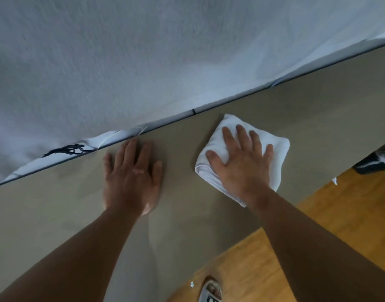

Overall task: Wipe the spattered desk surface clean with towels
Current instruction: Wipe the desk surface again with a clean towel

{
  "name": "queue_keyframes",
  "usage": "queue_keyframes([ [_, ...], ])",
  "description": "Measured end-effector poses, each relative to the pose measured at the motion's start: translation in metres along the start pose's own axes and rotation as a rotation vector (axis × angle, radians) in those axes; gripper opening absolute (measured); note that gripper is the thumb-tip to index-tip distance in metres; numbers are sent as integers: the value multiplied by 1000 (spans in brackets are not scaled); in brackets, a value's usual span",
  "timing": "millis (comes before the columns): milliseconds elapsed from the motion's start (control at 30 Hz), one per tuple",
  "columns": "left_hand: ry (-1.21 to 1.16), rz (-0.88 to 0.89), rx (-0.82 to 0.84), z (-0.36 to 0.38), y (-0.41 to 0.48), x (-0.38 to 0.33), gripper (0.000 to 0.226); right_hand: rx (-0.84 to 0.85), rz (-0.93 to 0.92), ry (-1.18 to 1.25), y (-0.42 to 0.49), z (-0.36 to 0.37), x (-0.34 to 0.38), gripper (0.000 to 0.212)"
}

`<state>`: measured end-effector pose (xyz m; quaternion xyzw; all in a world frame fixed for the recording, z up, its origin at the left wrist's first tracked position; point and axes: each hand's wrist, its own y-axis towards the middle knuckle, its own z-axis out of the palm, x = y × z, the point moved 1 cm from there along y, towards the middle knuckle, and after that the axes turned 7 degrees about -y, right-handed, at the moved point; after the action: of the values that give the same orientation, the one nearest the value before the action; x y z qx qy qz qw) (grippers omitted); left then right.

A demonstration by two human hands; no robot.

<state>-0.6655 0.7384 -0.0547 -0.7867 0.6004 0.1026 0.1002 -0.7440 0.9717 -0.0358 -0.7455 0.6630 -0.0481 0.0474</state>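
Right hand (239, 164) flat, fingers spread, pressing a folded white cloth towel (241, 153) onto the smooth grey-beige desk surface (318, 118), near its rear edge by the textured white wall (143, 51). Left hand (131, 177) palm-down, fingers straight, resting bare on desk. Wooden floor (318, 225) lower right.

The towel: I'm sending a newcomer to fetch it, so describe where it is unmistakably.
On the tan desk along the white wall, look near its back edge. The folded white towel lies under the flat right hand; the left hand presses bare desk.
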Motion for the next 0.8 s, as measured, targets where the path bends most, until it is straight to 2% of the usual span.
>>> queue_keyframes([
  [167,-24,-9,-28,2,1,0,65,-67,-419,-12,-69,11,41,75],
  [267,12,-31,-5,3,1,0,64,-75,-567,-48,-53,13,41,73],
  [367,61,-62,35,2,2,-1,71,-42,-632,-82,-14,5,40,76],
  [533,118,-87,73,2,2,-2,81,4,-488,-109,42,-7,24,84],
  [800,120,-90,81,1,0,-4,85,-65,-178,-57,112,-14,-68,86],
])
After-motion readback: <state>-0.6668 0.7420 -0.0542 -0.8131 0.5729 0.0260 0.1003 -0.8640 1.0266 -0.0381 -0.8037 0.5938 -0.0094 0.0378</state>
